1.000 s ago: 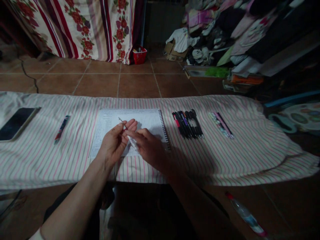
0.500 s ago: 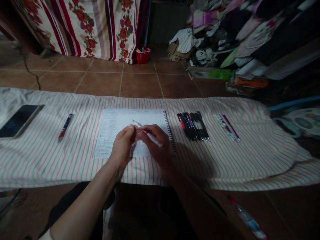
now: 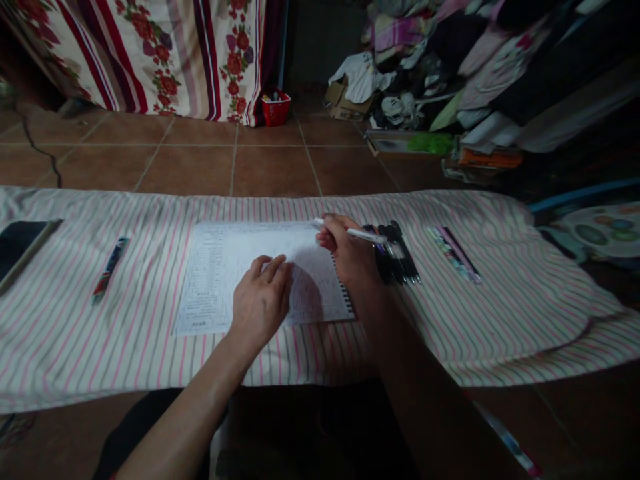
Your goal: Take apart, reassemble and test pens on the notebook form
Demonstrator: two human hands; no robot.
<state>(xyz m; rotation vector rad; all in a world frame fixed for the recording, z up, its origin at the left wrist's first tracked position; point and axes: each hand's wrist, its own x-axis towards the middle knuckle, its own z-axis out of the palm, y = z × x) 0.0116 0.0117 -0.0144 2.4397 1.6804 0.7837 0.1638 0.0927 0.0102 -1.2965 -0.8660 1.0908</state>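
Across a pink-striped white cloth (image 3: 500, 320) lies a spiral-bound notebook (image 3: 225, 287) of printed forms, at centre. Our left hand (image 3: 260, 300) rests flat on its page, fingers spread and empty; our right hand (image 3: 347, 250) stands apart at its upper right, fingers closed on a slim white pen (image 3: 360, 233). Upper centre, a small red plastic basket (image 3: 276, 112) holds items too small to tell.

Dim light here, folks: brown floor tiles (image 3: 273, 170) run back to a floral striped drape (image 3: 165, 60), red basket (image 3: 275, 109) at its foot, clothes heaped (image 3: 415, 60) high on the right!
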